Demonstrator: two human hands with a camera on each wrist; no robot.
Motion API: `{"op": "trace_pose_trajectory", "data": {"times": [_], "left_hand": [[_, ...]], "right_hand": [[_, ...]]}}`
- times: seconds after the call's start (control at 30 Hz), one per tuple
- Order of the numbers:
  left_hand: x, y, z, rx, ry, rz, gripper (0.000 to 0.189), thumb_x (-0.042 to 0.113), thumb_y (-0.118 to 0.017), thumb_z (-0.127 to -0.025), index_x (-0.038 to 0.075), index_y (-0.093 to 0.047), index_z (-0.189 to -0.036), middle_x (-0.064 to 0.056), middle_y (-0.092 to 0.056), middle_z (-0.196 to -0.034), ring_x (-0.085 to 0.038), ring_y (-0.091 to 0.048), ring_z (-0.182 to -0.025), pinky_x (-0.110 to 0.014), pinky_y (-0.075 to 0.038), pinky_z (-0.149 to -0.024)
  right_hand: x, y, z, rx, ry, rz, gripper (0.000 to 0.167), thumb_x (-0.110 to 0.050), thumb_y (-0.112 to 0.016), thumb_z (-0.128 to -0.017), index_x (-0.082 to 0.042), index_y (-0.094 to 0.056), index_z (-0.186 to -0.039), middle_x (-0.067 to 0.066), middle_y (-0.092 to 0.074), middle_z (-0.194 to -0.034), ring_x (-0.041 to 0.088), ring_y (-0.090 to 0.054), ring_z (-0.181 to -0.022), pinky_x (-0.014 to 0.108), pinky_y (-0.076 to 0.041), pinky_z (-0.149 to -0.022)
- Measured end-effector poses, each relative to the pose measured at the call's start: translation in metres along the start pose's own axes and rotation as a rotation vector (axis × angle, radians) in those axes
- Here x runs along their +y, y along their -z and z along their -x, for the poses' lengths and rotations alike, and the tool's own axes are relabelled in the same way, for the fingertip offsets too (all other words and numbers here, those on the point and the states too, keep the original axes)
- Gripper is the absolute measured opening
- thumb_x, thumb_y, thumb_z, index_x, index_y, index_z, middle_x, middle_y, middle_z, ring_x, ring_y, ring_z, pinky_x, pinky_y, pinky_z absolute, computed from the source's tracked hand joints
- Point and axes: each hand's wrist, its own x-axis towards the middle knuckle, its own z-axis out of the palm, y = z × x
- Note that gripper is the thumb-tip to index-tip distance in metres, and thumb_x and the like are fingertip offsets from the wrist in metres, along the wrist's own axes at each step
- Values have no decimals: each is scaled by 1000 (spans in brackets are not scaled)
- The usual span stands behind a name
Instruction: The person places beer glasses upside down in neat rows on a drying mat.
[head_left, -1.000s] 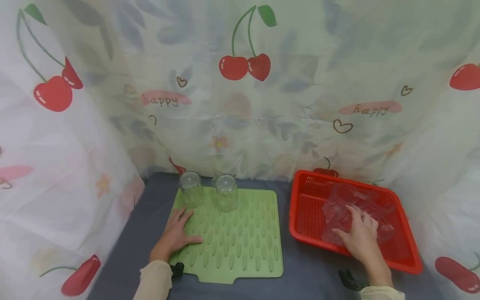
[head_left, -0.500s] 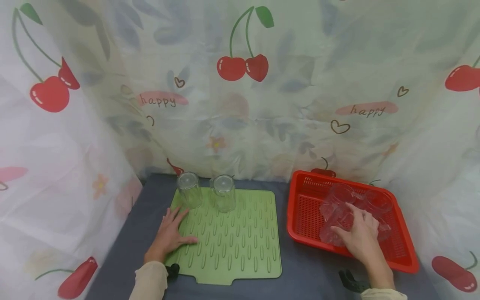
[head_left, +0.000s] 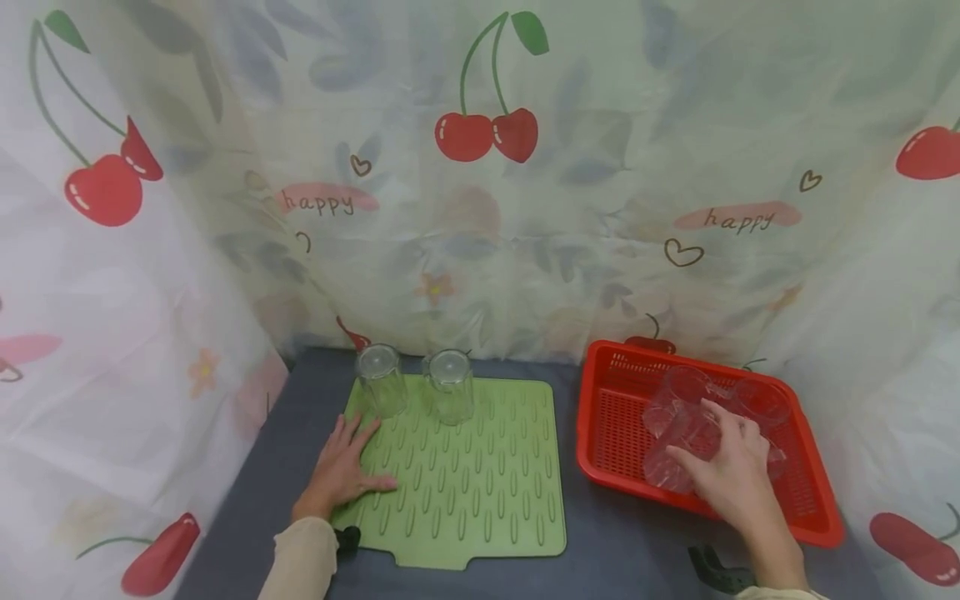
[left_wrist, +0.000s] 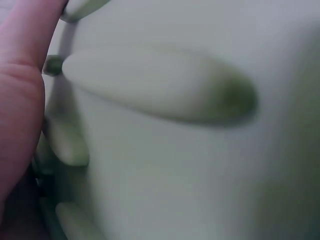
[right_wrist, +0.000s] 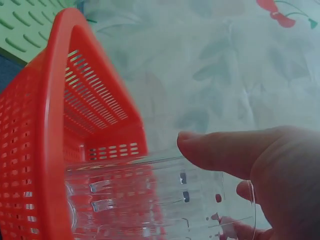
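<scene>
My right hand (head_left: 738,471) is over the red basket and grips a clear drinking glass (head_left: 671,467) that lies tilted inside it. In the right wrist view, the thumb presses one side of this glass (right_wrist: 130,195) and the fingers, partly seen through it, are on the other. Several clear glasses are in the basket; overlap and transparency blur their outlines. My left hand (head_left: 341,467) rests with spread fingers on the left edge of a green ridged mat (head_left: 480,500). Upside down at the mat's far left stand two glasses (head_left: 382,383), just beyond the left fingertips.
The red plastic basket (head_left: 600,479) has slotted walls and stands at an angle on the right of the dark table cover (head_left: 577,533). A patterned curtain (head_left: 517,275) encloses the table at the back and both sides.
My right hand has shifted slightly to the right, and its fingers and thumb are now farther apart in the head view. The left hand stays on the mat.
</scene>
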Motion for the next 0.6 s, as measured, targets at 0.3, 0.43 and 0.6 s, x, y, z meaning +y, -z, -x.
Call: {"op": "trace_pose_trajectory", "data": {"times": [0.3, 0.43, 0.6], "left_hand": [[0, 2, -1, -53, 31, -2, 124, 74, -84, -62, 18, -34, -161, -23, -15, -170, -53, -4, -156, -73, -17, -121], [0, 2, -3, -71, 46, 5, 125, 74, -84, -62, 18, -34, -161, -22, -13, -170, -52, -1, -156, -73, -16, -122], [0, 1, -4, -70, 47, 14, 125, 74, -85, -61, 18, -34, -161, -22, -14, -170, -52, -1, -156, -73, -16, -121]], "right_hand": [[-12, 10, 4, 73, 54, -41, 100, -41, -85, -83, -5, -30, -158, 33, -35, -144, 50, -39, -124, 75, -46, -93], [-16, 12, 6, 121, 66, -63, 97, -44, -85, -82, -7, -34, -157, 30, -38, -141, 46, -43, -120, 71, -50, -90], [-21, 14, 5, 182, 65, -102, 91, -41, -84, -83, -8, -38, -154, 28, -39, -137, 42, -44, -118, 66, -55, -86]]}}
